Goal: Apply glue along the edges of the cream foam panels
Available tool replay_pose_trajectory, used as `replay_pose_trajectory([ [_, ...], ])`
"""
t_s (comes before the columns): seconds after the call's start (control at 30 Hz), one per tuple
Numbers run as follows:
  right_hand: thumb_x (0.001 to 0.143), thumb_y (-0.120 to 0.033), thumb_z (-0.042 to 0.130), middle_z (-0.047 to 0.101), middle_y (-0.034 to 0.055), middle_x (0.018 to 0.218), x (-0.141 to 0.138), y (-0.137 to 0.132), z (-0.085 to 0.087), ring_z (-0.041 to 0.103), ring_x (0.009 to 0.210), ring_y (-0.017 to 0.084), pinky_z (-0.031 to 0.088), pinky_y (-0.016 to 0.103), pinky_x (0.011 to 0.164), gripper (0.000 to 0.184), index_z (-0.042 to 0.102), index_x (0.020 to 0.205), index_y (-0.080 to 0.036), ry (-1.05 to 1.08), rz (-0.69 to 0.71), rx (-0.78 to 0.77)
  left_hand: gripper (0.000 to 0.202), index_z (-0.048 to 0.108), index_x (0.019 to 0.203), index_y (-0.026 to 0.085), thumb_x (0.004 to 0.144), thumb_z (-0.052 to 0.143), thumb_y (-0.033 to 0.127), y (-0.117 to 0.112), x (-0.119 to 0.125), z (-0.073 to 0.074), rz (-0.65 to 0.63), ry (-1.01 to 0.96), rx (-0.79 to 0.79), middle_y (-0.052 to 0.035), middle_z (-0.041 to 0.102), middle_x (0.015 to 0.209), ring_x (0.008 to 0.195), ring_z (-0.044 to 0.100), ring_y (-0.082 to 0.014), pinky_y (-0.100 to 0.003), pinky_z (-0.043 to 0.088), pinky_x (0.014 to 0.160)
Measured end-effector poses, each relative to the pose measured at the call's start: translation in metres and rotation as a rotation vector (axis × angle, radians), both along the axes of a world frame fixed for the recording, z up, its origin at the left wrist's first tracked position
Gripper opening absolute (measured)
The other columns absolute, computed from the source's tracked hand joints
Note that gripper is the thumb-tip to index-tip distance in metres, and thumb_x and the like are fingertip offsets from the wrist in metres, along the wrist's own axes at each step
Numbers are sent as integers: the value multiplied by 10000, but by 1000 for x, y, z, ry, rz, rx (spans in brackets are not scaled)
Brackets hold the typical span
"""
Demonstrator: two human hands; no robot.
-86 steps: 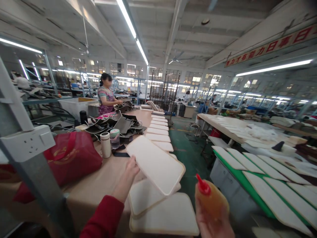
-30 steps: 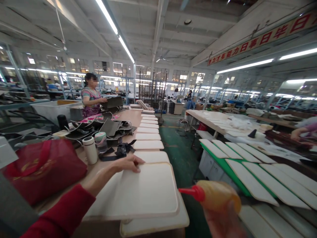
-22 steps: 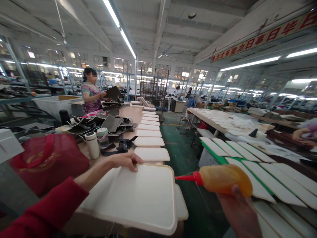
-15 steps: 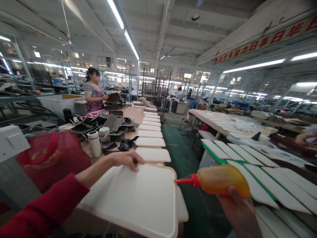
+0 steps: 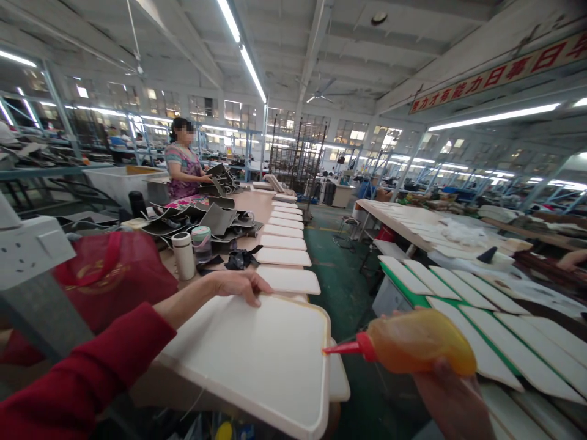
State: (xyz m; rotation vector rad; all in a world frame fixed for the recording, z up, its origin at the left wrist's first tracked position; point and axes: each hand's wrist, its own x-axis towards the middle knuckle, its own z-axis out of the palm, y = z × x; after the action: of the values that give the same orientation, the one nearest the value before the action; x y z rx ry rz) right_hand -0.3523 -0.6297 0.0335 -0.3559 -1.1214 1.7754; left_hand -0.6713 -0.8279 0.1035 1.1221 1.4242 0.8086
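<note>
A white panel (image 5: 257, 360) with rounded corners and a yellowish strip along its far and right edges lies in front of me on several similar panels. My left hand (image 5: 238, 286) grips its far edge, thumb on the top face, fingertips partly hidden. In my right hand (image 5: 452, 391) is a squeeze bottle (image 5: 422, 342) of amber liquid, probably glue, tilted almost level. Its red nozzle (image 5: 343, 348) points left, the tip at the panel's right edge. The fingers behind the bottle are mostly hidden.
More white panels (image 5: 284, 257) run in a row along the table. Left stand a white flask (image 5: 183, 256), a lidded cup (image 5: 202, 244), dark cut pieces (image 5: 220, 220) and a red bag (image 5: 114, 269). Right, panels (image 5: 486, 336) lie on a green surface. A co-worker (image 5: 183, 159) handles dark pieces.
The nozzle tip has moved a little towards me along the panel's right edge. My left hand keeps its grip. The view has turned slightly left.
</note>
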Motion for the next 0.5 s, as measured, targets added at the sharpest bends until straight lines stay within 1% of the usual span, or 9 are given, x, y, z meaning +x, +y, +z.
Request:
replay_pose_trajectory([
  [0.13, 657, -462, 779, 653, 109, 1142, 3, -10, 4, 613, 1035, 340, 525, 467, 864, 648, 567, 1239, -272, -32, 15, 34, 332, 765, 928, 185, 598, 748, 218, -1, -3, -4, 6, -44, -12, 2, 730, 798, 691, 623, -175, -232, 476, 631],
  [0.27, 661, -478, 754, 650, 81, 1144, 4, -22, 10, 589, 1075, 340, 501, 449, 897, 625, 559, 1230, -306, -81, 21, -13, 358, 757, 961, 173, 611, 754, 248, -4, -4, -3, -7, -37, -11, -10, 730, 797, 715, 643, -198, -249, 489, 645],
  [0.4, 605, -520, 776, 642, 89, 1151, 6, -27, 10, 592, 1067, 354, 498, 466, 896, 733, 518, 1261, -320, -118, 59, -21, 358, 751, 981, 176, 632, 735, 253, -6, -6, -3, -27, -26, -13, -10, 731, 808, 740, 649, -200, -243, 490, 645],
  [0.5, 563, -581, 794, 646, 70, 1145, 6, -27, 7, 602, 1054, 349, 527, 472, 862, 785, 517, 1262, -358, -120, 67, 40, 372, 749, 985, 170, 625, 741, 258, -8, -7, -4, -16, -37, -3, -18, 731, 820, 765, 653, -202, -236, 491, 654],
])
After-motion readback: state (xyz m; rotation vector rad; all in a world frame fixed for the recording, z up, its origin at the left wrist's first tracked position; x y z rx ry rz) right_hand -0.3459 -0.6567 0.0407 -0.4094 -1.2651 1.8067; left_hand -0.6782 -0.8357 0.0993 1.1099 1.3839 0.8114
